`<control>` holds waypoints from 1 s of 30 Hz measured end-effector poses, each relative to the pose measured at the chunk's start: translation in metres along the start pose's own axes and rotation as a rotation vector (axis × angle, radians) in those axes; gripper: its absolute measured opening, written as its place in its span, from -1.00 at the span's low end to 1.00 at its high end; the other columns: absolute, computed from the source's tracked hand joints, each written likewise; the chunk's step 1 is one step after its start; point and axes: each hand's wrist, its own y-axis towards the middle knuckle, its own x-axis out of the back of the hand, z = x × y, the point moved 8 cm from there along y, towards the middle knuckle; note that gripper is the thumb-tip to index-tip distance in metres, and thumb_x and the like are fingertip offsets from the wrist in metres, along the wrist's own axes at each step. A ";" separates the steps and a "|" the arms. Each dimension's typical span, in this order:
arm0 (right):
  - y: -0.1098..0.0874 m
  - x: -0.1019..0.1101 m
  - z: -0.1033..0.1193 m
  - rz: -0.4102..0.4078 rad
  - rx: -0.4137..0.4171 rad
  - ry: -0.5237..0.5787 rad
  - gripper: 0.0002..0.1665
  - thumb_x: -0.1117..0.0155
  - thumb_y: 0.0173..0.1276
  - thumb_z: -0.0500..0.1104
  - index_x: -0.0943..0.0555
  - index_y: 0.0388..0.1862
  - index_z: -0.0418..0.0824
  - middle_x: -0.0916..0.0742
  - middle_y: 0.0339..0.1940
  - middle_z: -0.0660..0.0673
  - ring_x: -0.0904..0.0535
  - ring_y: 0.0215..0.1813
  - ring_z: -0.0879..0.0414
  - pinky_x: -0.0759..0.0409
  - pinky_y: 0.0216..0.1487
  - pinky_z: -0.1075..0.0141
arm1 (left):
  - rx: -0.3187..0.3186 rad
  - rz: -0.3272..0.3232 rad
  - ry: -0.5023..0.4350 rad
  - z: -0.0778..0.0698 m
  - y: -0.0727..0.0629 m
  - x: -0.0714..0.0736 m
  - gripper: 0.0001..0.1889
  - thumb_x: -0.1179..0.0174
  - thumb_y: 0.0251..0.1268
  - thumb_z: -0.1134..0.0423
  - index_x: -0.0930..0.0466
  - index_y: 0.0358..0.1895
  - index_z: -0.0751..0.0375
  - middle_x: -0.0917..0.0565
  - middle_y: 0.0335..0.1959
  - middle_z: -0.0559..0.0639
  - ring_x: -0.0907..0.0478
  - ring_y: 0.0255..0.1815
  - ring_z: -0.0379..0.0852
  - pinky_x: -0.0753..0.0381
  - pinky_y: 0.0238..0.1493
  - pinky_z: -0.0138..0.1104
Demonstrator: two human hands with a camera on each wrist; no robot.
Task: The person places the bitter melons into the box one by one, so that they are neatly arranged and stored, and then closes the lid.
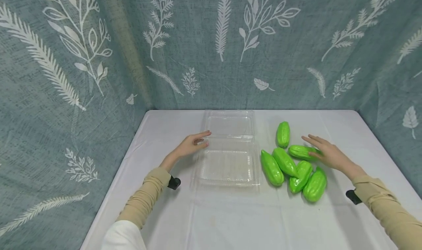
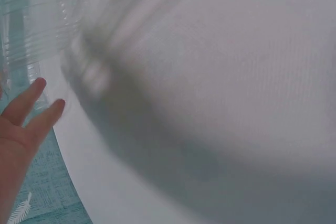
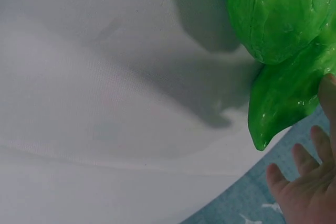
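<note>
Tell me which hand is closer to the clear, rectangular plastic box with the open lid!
Left. The left hand is at the left edge of the box; the right hand is farther off, beyond most of the shiny, green, oblong vegetables.

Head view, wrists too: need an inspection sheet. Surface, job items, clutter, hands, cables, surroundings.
Surface: white tablecloth, faint creases.
Job items: clear plastic container, lid laid open toward the far edge; six green vegetables grouped to its right, none inside.
Clutter: nothing seen.
Left hand: fingers and thumb apart at the container's left side, contact unclear.
Right hand: fingers extended, at the group's right side; contact unclear.
Cables: nothing seen.
Surroundings: blue-green curtain with white leaf prints, beyond the far edge and both sides.
</note>
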 end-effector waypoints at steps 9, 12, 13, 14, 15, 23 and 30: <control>0.000 -0.010 -0.001 0.062 -0.003 0.059 -0.35 -0.23 0.27 -0.31 -0.33 0.35 -0.36 -0.38 0.30 -0.55 -0.31 0.27 -0.48 -0.35 0.22 -0.28 | -0.032 -0.005 -0.019 0.007 0.000 -0.005 -0.46 -0.11 0.30 0.45 -0.25 0.32 0.53 -0.14 0.44 0.40 -0.19 0.42 0.28 -0.33 0.36 0.02; 0.000 -0.011 -0.001 0.069 -0.005 0.069 -0.37 -0.22 0.28 -0.31 -0.35 0.33 -0.37 -0.39 0.29 -0.55 -0.32 0.27 -0.47 -0.36 0.22 -0.27 | -0.053 -0.004 0.001 0.009 0.000 -0.007 -0.44 -0.12 0.28 0.48 -0.23 0.33 0.54 -0.10 0.45 0.39 -0.17 0.43 0.29 -0.32 0.36 0.03; -0.001 -0.011 -0.001 0.071 -0.007 0.072 -0.38 -0.22 0.28 -0.31 -0.35 0.33 -0.38 -0.39 0.29 -0.55 -0.32 0.26 -0.47 -0.37 0.22 -0.26 | -0.061 -0.008 0.013 0.008 0.000 -0.008 -0.44 -0.12 0.27 0.49 -0.22 0.33 0.55 -0.10 0.45 0.40 -0.18 0.42 0.30 -0.32 0.35 0.04; -0.001 -0.011 -0.001 0.074 -0.007 0.076 -0.38 -0.22 0.28 -0.31 -0.36 0.32 -0.38 -0.40 0.28 -0.55 -0.33 0.26 -0.47 -0.37 0.22 -0.26 | -0.065 -0.012 0.019 0.008 0.000 -0.008 -0.44 -0.11 0.27 0.50 -0.21 0.33 0.56 -0.09 0.45 0.40 -0.18 0.41 0.31 -0.32 0.35 0.04; -0.001 -0.012 -0.001 0.075 -0.006 0.078 -0.39 -0.22 0.28 -0.31 -0.37 0.31 -0.38 -0.41 0.28 -0.54 -0.33 0.26 -0.47 -0.38 0.22 -0.25 | -0.069 -0.016 0.021 0.008 0.000 -0.009 -0.44 -0.11 0.26 0.51 -0.21 0.32 0.57 -0.09 0.45 0.40 -0.20 0.40 0.32 -0.33 0.34 0.04; -0.002 -0.013 -0.002 0.071 -0.006 0.103 -0.44 -0.21 0.31 -0.29 -0.40 0.27 -0.43 -0.51 0.21 -0.48 -0.40 0.23 -0.41 -0.39 0.23 -0.22 | -0.075 -0.064 0.015 0.010 -0.003 -0.012 -0.45 -0.03 0.22 0.62 -0.21 0.32 0.58 -0.11 0.45 0.39 -0.37 0.26 0.36 -0.42 0.27 -0.05; 0.000 -0.015 -0.004 0.082 -0.036 0.105 -0.44 -0.21 0.31 -0.29 -0.39 0.27 -0.44 -0.55 0.19 -0.45 -0.43 0.21 -0.40 -0.41 0.22 -0.20 | -0.094 -0.088 -0.033 0.012 -0.005 -0.014 -0.45 0.05 0.19 0.68 -0.21 0.31 0.59 -0.11 0.45 0.40 -0.40 0.25 0.37 -0.49 0.22 -0.11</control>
